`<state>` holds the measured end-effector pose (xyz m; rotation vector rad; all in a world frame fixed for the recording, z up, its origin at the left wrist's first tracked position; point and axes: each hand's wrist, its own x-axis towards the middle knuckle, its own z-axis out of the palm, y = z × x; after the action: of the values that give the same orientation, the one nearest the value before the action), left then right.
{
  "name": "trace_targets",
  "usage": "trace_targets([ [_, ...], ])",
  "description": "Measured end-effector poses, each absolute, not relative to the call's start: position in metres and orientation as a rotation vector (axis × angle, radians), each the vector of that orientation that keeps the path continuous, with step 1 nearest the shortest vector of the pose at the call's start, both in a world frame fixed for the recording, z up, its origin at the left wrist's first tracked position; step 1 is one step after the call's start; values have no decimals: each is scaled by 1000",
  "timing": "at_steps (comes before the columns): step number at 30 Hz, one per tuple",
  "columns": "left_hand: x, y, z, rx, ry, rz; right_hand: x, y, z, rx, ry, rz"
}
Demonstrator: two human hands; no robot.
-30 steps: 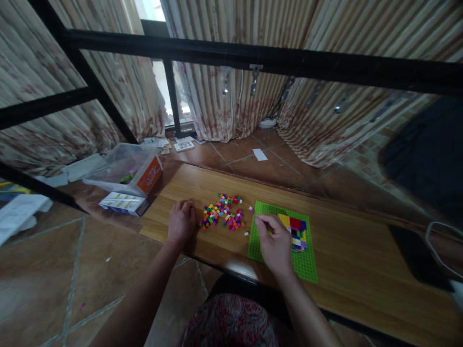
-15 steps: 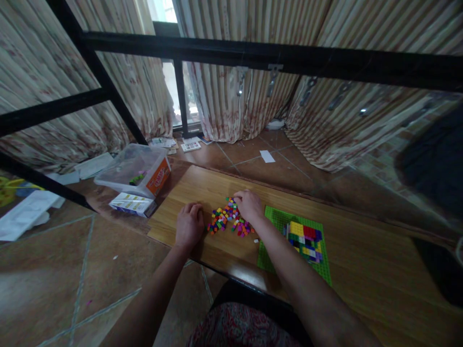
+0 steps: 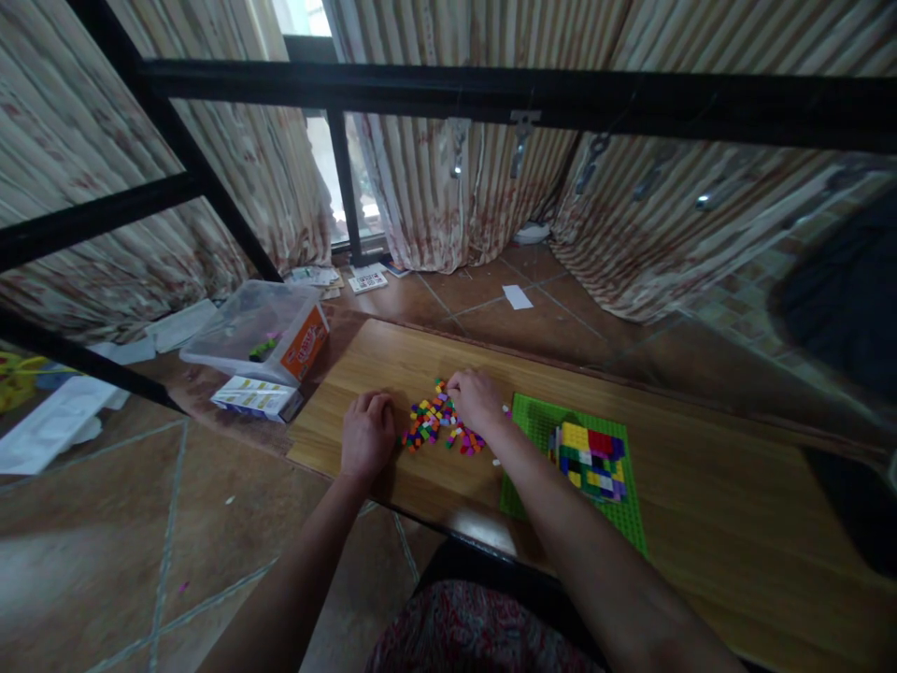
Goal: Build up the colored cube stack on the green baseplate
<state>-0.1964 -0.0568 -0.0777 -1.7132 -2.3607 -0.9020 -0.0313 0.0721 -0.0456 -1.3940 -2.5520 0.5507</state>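
A pile of small colourful building bricks lies spread on the wooden bench. My right hand reaches over the pile's right side, its fingers pinched together at the far edge; whatever is between them is hidden. Resting at the pile's left, my left hand has its fingers curled in, and I cannot make out anything in them. A green baseplate lies to the right, partly under my right forearm. On it stands a block of stacked bricks in yellow, red, blue, white and purple.
A clear plastic bin with an orange label stands on the floor left of the bench, beside a white and blue box. A dark flat object lies at the bench's right end. A black metal bar crosses in front of the curtains.
My right hand has shifted slightly left over the pile, and a few bricks now show to the right of its wrist. The left hand stays in place. The view has turned slightly.
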Motion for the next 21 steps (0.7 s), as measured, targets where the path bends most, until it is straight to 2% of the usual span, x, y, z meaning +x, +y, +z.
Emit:
trace_targets([
  [8, -198, -57, -76, -1726, -2362, -889, -26, 57, -32, -1326, -2411, 572],
  [10, -199, -57, -75, -1729, -2362, -885, -18, 45, -24, -1254, -2177, 729],
  [16, -201, -55, -74, -1726, -2341, -872, 39, -7, 2, -917, -1170, 1592],
  [21, -203, -54, -73, -1748, -2314, -822, 92, -30, 26, -810, -819, 1695],
])
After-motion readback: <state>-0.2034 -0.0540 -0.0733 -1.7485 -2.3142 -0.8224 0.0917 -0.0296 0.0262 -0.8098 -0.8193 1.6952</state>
